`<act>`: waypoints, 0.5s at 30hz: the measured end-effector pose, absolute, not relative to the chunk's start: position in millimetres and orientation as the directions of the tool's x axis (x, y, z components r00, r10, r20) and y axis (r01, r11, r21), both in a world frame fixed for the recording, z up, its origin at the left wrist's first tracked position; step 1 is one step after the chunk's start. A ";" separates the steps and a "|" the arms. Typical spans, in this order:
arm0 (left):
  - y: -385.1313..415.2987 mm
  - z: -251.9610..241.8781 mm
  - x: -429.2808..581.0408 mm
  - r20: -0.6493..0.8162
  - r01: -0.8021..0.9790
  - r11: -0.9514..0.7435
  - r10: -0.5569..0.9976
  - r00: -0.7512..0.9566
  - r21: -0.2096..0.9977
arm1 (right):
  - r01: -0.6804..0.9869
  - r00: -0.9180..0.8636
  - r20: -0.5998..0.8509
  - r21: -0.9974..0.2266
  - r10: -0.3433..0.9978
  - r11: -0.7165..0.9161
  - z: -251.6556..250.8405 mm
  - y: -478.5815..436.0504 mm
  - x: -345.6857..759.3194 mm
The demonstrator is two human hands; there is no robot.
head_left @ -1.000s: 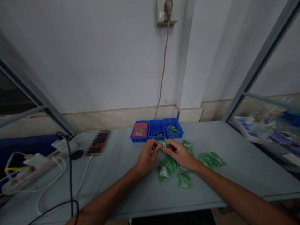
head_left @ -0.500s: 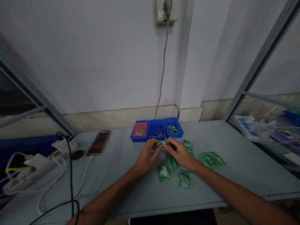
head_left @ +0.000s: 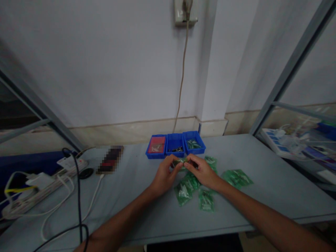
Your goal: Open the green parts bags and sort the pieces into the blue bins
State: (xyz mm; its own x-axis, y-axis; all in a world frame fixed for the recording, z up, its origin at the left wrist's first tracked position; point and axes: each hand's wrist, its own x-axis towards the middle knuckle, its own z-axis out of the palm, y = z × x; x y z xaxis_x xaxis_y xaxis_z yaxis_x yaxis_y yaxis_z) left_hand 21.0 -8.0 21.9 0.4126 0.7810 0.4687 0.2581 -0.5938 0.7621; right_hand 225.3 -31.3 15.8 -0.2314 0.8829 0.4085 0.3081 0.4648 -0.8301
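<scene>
Both hands pinch one small green plastic bag just in front of the blue bins. My left hand is closed on the bag's left side, my right hand on its right. The fingers hide much of the bag. Several green bags with small pale parts lie about my right hand: one bag below the fingers, another bag nearer the front edge, and a bag beyond the right wrist. A further bag lies behind the right hand.
Three blue bins stand near the wall: a left bin with a pink sheet, a middle bin with small dark and shiny parts, a right bin with green-wrapped pieces. Power strips, cables and a blurred-out phone-like object lie left.
The fingertips have drawn slightly closer together over the bag, so less of it shows. Both hands stay in nearly the same place; the other things have not moved.
</scene>
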 end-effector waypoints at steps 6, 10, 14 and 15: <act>-8.9 24.4 19.9 0.501 0.266 -0.632 0.755 0.424 0.728 | 0.284 -0.231 0.398 -0.845 0.888 0.453 15.2 -31.1 224.5; -8.5 21.9 20.6 0.474 0.293 -0.606 0.778 0.412 0.740 | 0.273 -0.245 0.385 -0.853 0.890 0.444 16.5 -31.1 224.2; -6.5 20.7 20.8 0.459 0.309 -0.603 0.779 0.428 0.735 | 0.259 -0.237 0.399 -0.853 0.886 0.454 15.8 -28.8 226.4; -6.4 21.2 20.9 0.463 0.307 -0.610 0.773 0.433 0.731 | 0.261 -0.233 0.404 -0.850 0.885 0.457 15.5 -28.1 227.2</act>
State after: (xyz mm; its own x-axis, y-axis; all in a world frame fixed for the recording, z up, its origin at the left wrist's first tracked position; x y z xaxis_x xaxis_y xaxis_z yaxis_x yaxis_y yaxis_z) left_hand 20.9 -6.4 21.2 0.4326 0.7734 0.4633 0.3072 -0.6096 0.7308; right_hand 227.2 -28.1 15.5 -0.2327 0.8847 0.4040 0.2607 0.4569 -0.8504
